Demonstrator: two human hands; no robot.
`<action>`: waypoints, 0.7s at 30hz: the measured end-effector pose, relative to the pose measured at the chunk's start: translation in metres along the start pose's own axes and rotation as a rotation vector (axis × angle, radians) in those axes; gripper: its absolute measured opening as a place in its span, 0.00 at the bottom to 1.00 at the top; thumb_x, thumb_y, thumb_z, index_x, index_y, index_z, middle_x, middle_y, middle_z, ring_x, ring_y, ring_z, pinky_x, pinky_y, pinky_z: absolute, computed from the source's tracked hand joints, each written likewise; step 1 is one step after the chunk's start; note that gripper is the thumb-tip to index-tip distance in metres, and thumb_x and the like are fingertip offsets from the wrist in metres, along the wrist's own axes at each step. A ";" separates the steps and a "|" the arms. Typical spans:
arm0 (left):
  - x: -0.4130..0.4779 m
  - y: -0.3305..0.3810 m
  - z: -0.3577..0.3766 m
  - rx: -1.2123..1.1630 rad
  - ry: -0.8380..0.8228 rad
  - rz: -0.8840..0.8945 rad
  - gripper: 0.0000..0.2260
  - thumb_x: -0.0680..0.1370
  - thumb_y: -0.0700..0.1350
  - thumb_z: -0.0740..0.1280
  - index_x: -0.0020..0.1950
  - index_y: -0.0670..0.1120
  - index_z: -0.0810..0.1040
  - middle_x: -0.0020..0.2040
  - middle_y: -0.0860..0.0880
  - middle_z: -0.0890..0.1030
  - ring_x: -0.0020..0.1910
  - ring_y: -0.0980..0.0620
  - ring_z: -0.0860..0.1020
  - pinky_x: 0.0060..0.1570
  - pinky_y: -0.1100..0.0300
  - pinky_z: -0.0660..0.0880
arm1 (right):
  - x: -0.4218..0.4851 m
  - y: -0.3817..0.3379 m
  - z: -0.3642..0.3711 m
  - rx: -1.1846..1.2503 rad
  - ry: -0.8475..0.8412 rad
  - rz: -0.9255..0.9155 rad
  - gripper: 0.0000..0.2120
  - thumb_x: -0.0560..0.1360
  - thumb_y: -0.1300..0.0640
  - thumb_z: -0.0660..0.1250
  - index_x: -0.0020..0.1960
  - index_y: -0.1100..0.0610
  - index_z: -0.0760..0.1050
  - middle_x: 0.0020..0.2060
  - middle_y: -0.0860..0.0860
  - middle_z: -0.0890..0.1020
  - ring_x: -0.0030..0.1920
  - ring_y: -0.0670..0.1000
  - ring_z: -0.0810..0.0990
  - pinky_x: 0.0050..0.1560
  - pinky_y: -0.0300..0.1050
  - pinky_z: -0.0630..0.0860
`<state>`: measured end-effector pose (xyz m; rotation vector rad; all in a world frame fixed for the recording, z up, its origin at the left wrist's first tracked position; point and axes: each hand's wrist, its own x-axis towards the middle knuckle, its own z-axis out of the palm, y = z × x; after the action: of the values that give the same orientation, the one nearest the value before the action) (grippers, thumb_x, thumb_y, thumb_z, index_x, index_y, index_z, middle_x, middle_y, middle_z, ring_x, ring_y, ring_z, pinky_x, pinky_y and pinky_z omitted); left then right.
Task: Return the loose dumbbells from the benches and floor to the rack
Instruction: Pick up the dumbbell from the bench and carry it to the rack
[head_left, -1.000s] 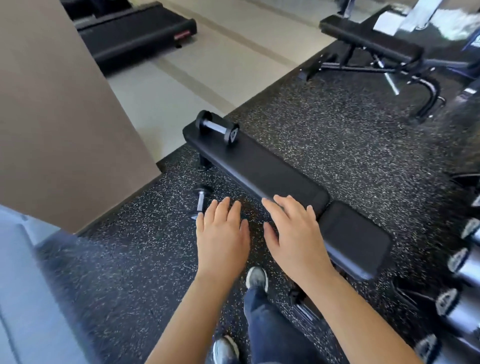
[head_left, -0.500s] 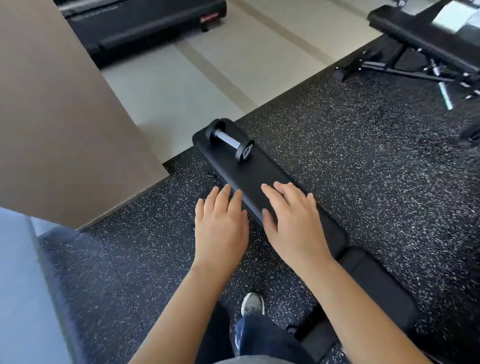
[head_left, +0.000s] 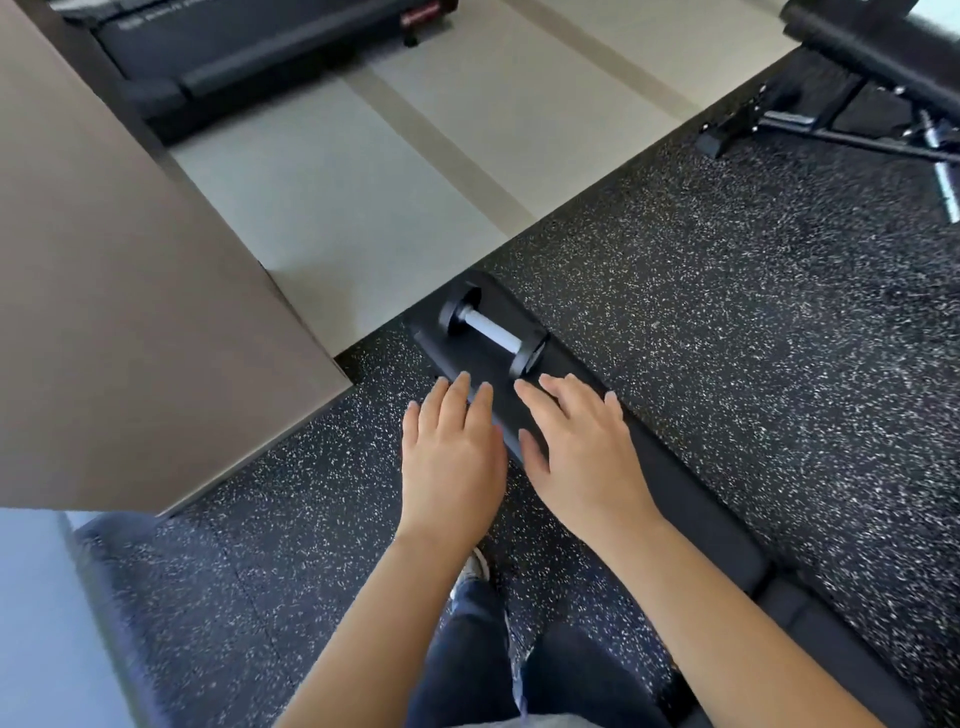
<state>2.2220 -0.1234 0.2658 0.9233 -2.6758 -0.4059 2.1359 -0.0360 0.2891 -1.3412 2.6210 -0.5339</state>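
Observation:
A small dumbbell (head_left: 492, 334) with black ends and a silver handle lies across the far end of a flat black bench (head_left: 691, 499). My left hand (head_left: 451, 456) hovers just short of it, fingers straight and empty, over the bench's left edge. Beside it, my right hand (head_left: 582, 449) is stretched flat above the bench pad, its fingertips close to the dumbbell's near end. Neither hand touches the dumbbell. The dumbbell seen earlier on the floor beside the bench is hidden, and the rack is out of view.
A brown wall panel (head_left: 135, 312) juts in at the left. A treadmill (head_left: 249, 57) stands on the pale floor beyond the speckled rubber mat (head_left: 753, 312). A second bench (head_left: 872, 78) with metal legs is at the far right. My legs and shoe (head_left: 475, 566) are below.
I have moved forward along the bench, so the dumbbell is much closer to both hands. The floor dumbbell and the rack at right have dropped out of view.

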 end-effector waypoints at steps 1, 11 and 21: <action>0.012 -0.008 0.002 -0.001 0.005 0.002 0.18 0.69 0.38 0.72 0.57 0.37 0.76 0.58 0.37 0.78 0.58 0.37 0.75 0.55 0.38 0.70 | 0.013 -0.001 0.003 -0.009 -0.001 -0.011 0.20 0.73 0.59 0.67 0.64 0.58 0.72 0.58 0.59 0.77 0.63 0.60 0.73 0.61 0.68 0.66; 0.105 -0.057 0.044 -0.013 -0.069 -0.010 0.17 0.71 0.36 0.68 0.59 0.37 0.74 0.59 0.36 0.77 0.60 0.36 0.73 0.57 0.37 0.69 | 0.128 0.020 0.037 -0.033 -0.025 -0.102 0.22 0.71 0.62 0.69 0.64 0.60 0.72 0.56 0.61 0.78 0.60 0.63 0.75 0.57 0.70 0.68; 0.197 -0.092 0.110 -0.011 -0.147 -0.092 0.18 0.72 0.35 0.66 0.61 0.36 0.73 0.62 0.36 0.74 0.64 0.35 0.70 0.60 0.36 0.67 | 0.232 0.076 0.101 -0.004 -0.146 -0.091 0.22 0.72 0.60 0.67 0.66 0.59 0.71 0.59 0.61 0.77 0.62 0.62 0.74 0.60 0.68 0.67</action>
<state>2.0859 -0.2987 0.1658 1.0551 -2.7661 -0.5277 1.9711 -0.2076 0.1738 -1.4482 2.4566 -0.4252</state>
